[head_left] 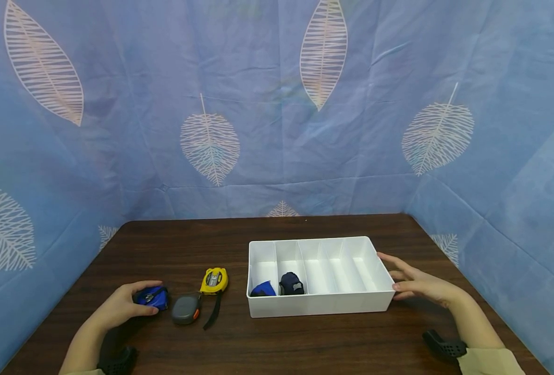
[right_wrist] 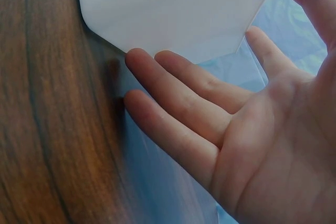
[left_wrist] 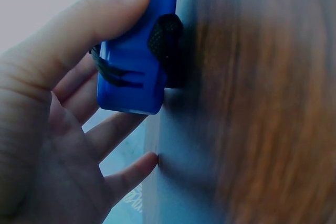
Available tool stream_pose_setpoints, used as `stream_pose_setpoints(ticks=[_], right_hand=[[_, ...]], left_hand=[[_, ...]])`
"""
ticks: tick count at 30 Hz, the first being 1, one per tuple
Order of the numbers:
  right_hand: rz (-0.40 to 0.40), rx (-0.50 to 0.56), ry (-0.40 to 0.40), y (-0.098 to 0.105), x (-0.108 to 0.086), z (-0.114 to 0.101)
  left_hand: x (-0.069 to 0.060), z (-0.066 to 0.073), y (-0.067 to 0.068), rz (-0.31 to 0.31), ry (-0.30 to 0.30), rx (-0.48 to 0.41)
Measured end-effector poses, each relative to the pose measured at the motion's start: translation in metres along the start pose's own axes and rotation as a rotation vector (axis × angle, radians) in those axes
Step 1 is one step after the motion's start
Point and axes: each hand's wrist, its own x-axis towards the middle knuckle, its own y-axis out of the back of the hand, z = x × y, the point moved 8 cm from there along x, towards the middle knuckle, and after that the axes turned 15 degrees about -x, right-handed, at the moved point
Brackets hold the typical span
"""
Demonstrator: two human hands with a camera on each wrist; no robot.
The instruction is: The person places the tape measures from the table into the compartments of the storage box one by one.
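My left hand (head_left: 121, 308) pinches a blue tape measure (head_left: 154, 297) with a black cord, thumb on one side and fingers on the other. In the left wrist view the tape measure (left_wrist: 134, 61) is close to the wooden surface; contact is hard to judge. Beside it lie a grey tape measure (head_left: 185, 309) with an orange button and a yellow tape measure (head_left: 214, 281) with a black strap. With fingers extended, my right hand (head_left: 422, 285) touches the right end of a white divided box (head_left: 321, 305). Its underside (right_wrist: 173, 14) shows in the right wrist view.
The box's leftmost compartment holds a blue item (head_left: 263, 289), partly hidden by the front wall. A dark navy item (head_left: 291, 284) sits in the compartment beside it. Everything rests on a dark wooden table (head_left: 201, 245), with a blue leaf-patterned cloth (head_left: 267, 146) around it.
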Motion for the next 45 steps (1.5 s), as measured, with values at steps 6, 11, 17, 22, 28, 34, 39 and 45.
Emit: stream_pose_setpoints(ticks=[6, 11, 17, 22, 28, 34, 39, 45], right_hand=[[-0.002, 0.000, -0.001, -0.001, -0.001, -0.001], [0.002, -0.002, -0.001, -0.001, 0.000, -0.001], [0.001, -0.006, -0.005, 0.000, 0.000, 0.000], [0.004, -0.007, -0.016, 0.000, 0.000, 0.002], [0.002, -0.006, -0.005, 0.000, 0.000, 0.001], [0.000, -0.006, 0.001, 0.000, 0.000, -0.001], [0.000, -0.009, -0.002, -0.001, 0.000, -0.001], [0.006, -0.013, -0.011, 0.000, 0.000, 0.001]], left_hand=[[0.000, 0.000, 0.001, 0.013, 0.011, 0.027], [-0.001, 0.001, 0.003, 0.040, 0.000, 0.055], [-0.002, 0.006, 0.006, 0.085, -0.032, 0.084], [-0.001, 0.007, 0.007, 0.111, -0.051, 0.103], [-0.001, 0.010, 0.008, 0.143, -0.060, 0.131], [-0.002, 0.018, 0.010, 0.176, -0.101, 0.150], [-0.002, 0.024, 0.010, 0.198, -0.132, 0.158], [-0.001, 0.031, 0.009, 0.221, -0.174, 0.150]])
